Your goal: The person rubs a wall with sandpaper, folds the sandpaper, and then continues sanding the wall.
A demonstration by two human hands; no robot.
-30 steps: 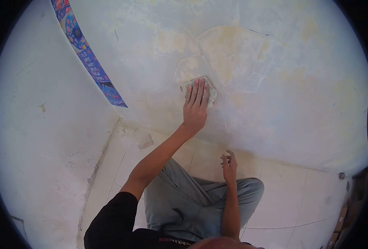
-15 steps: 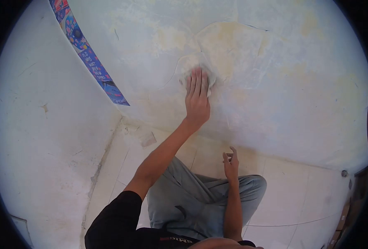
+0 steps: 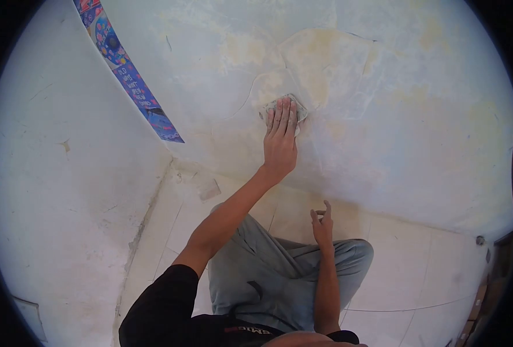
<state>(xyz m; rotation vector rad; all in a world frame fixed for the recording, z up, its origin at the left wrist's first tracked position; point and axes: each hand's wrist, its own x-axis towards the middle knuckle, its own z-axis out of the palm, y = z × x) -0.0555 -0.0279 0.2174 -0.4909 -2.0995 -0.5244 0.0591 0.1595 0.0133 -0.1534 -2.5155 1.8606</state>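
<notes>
- Your left hand (image 3: 280, 140) lies flat on the wall (image 3: 383, 115), the fingers (image 3: 283, 113) straight and close together, and it presses a small pad (image 3: 298, 108) against the surface.
- The pad looks like a folded piece of sandpaper or cloth; you cannot tell which. Only its edges show around your fingertips.
- The pad sits on a yellowish patch (image 3: 320, 63) of the wall, where the paint is cracked and peeling.
- Your right hand (image 3: 322, 224) holds nothing. It hangs half open above your knee (image 3: 349, 257), with the fingers loosely curled, well apart from the wall.
- You sit on the tiled floor (image 3: 406, 272) near the corner, in grey trousers and a black sleeve (image 3: 152, 306).
- On the left, a colourful strip (image 3: 130, 78) with print runs diagonally down the wall, well apart from the pad.
- A small pale scrap (image 3: 209, 189) lies on the floor just under the wall, near your left forearm.
</notes>
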